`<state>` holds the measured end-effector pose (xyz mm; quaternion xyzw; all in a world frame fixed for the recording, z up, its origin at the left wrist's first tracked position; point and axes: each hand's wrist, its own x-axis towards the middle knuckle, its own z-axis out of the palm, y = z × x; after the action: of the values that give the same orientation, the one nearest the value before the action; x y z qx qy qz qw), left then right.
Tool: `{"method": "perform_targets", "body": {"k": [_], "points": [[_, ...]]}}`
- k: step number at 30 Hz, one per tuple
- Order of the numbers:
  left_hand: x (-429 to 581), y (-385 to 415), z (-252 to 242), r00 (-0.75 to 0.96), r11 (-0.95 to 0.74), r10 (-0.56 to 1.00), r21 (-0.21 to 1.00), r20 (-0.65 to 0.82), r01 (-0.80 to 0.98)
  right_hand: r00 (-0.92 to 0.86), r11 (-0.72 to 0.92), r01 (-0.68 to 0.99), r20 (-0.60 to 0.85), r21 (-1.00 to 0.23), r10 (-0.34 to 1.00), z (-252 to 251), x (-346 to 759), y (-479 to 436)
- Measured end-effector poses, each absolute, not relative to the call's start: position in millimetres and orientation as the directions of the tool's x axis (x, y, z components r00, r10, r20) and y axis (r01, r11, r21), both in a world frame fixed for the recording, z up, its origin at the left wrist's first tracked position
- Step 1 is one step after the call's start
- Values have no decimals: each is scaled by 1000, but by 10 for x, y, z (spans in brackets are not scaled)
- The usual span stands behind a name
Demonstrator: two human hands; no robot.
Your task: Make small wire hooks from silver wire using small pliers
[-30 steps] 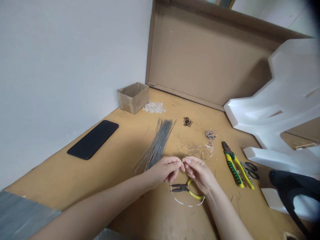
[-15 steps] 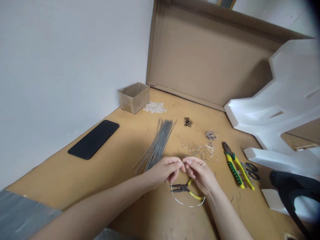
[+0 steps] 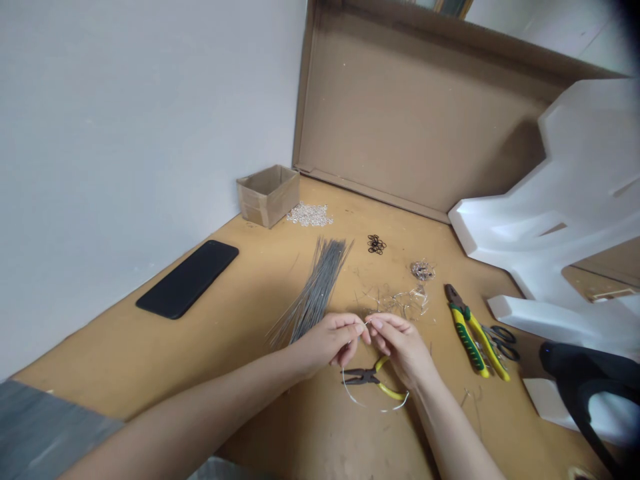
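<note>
Between finger and thumb, my left hand (image 3: 345,335) pinches a thin silvery wire (image 3: 356,401). My right hand (image 3: 395,339) grips the same wire a short way to the right, fingertips almost touching the left ones. The rest of the wire hangs below both hands in a loose loop. Behind that loop, yellow-handled needle-nose pliers (image 3: 364,377) lie on the table, partly hidden by my right hand. A bundle of straight grey wires (image 3: 320,287) lies just beyond my left hand. Bent wire pieces (image 3: 400,301) are scattered past my right hand.
Green-and-yellow pliers (image 3: 470,333) and dark-handled scissors (image 3: 503,340) lie to the right. Black rings (image 3: 377,245), a small wire heap (image 3: 423,269) and clear little rings (image 3: 310,214) sit farther back, by a cardboard box (image 3: 270,197). A black phone (image 3: 187,279) is at left; white foam (image 3: 530,200) stands right.
Both hands keep nearly the same place and grip. The right end of the hanging wire loop has shifted very slightly.
</note>
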<state>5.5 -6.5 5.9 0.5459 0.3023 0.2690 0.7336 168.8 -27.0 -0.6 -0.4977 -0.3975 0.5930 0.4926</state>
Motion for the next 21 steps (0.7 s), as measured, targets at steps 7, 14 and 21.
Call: {"method": "perform_targets", "body": {"k": [7,14,21], "points": [[64,-70,62,665,273,730,960,-159,-70,43,-95,4,-94,-996,995,-7,1689,-298],[58,-76,92,646,254,750,964,-146,-77,58,8,92,13,-996,998,-19,1683,-319],[57,-76,84,648,220,752,973,-121,-74,15,-107,-113,-109,-988,994,-29,1672,-303]]}}
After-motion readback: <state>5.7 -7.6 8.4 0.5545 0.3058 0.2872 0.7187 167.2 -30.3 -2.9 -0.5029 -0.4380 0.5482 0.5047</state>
